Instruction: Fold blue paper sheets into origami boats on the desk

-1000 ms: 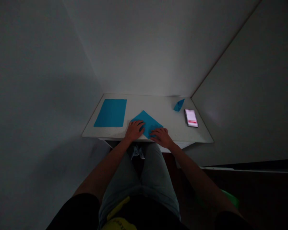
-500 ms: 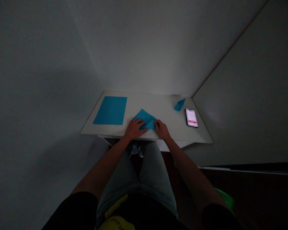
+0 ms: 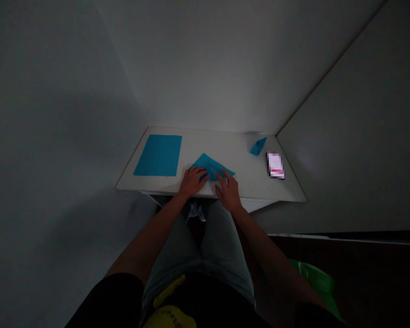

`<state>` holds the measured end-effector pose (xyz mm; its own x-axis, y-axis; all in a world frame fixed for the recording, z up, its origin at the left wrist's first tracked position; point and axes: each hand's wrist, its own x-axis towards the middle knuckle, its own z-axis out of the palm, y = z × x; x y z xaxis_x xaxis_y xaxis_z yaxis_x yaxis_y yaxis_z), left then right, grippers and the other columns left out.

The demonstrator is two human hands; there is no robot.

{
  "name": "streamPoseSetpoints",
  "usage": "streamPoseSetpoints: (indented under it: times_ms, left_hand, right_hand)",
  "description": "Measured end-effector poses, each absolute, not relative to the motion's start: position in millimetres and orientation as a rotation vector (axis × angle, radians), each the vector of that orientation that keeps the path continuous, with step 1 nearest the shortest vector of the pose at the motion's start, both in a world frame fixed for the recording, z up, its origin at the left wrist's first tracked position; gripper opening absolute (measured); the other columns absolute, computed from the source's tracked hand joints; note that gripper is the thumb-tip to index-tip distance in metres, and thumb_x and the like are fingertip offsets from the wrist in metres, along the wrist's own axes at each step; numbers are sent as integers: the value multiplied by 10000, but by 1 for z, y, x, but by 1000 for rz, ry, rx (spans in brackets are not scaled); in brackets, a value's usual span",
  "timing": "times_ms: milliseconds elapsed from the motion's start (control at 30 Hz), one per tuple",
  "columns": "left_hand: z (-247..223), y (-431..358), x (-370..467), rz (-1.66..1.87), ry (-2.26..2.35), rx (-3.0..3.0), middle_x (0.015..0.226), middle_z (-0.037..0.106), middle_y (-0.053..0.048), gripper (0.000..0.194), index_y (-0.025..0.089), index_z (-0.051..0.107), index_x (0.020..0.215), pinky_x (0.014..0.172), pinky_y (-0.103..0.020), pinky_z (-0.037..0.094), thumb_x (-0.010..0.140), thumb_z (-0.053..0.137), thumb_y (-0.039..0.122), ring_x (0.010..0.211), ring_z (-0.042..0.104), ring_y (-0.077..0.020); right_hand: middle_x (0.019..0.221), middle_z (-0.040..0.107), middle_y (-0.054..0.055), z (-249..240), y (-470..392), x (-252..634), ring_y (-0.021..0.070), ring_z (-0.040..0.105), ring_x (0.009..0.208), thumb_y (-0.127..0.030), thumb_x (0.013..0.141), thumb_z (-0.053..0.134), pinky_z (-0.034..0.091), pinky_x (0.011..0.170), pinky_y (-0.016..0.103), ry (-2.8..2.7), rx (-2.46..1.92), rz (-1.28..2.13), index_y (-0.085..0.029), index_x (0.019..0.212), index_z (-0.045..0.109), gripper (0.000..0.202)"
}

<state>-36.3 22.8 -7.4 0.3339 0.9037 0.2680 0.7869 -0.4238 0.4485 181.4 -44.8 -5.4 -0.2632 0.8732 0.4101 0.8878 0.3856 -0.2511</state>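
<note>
A folded sheet of blue paper point(image 3: 207, 161) lies near the front edge of the white table, its peak pointing away from me and one corner reaching out to the right. My left hand point(image 3: 192, 181) rests flat on its left part, fingers stretched over the paper. On the right side, my right hand point(image 3: 228, 190) touches the paper with its fingers spread and pinches nothing. Both hands partly cover the paper's near edge, so the folds there are hidden.
An unfolded blue sheet point(image 3: 159, 155) lies on the left of the table point(image 3: 222, 139). At the back right stands a small folded blue paper boat point(image 3: 258, 146), near a phone point(image 3: 275, 165) with a blurred screen. A green plastic object point(image 3: 316, 278) is on the floor at lower right.
My right hand has let go of the paper's right edge and spread its fingers over it. The right corner now lies extended to the right. My left hand stays on the paper.
</note>
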Motion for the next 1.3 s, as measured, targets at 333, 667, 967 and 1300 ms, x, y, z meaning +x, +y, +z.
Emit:
streamPoseSetpoints:
  times_ms: [333, 667, 967, 1300]
  left_hand:
    - [2, 19, -34, 698, 1535, 2330, 1484, 721, -72, 273, 283, 771, 1293, 1224, -511, 428, 1074, 652, 394, 1415, 606, -302]
    - [-4, 21, -34, 630, 1590, 2362, 1626, 626, -76, 394, 278, 691, 1466, 1312, -516, 359, 1114, 520, 325, 1560, 509, -290]
    - [-3, 23, -30, 582, 1781, 2301, 1662, 594, -67, 441, 299, 667, 1512, 1280, -542, 375, 1111, 494, 356, 1564, 492, -311]
    - [-3, 20, -31, 620, 1632, 2386, 1604, 649, -66, 431, 345, 704, 1482, 1154, -604, 433, 1079, 571, 422, 1404, 579, -373]
  right_hand:
    - [1742, 495, 112, -13, -34, 186, 300, 453, 1617, -495, 1155, 409, 318, 1337, 526, -2407, -1569, 83, -212, 1668, 523, 597]
    - [1804, 371, 130, -17, -23, 187, 306, 343, 1686, -552, 1151, 399, 239, 1386, 553, -2439, -1521, -14, -187, 1722, 435, 679]
    - [1755, 465, 111, -21, -13, 189, 297, 442, 1632, -520, 1167, 342, 253, 1370, 599, -2422, -1560, 94, -235, 1681, 506, 610]
    - [1771, 436, 160, -16, 16, 180, 310, 402, 1653, -526, 1162, 359, 264, 1353, 606, -2133, -1901, 165, -179, 1663, 518, 630]
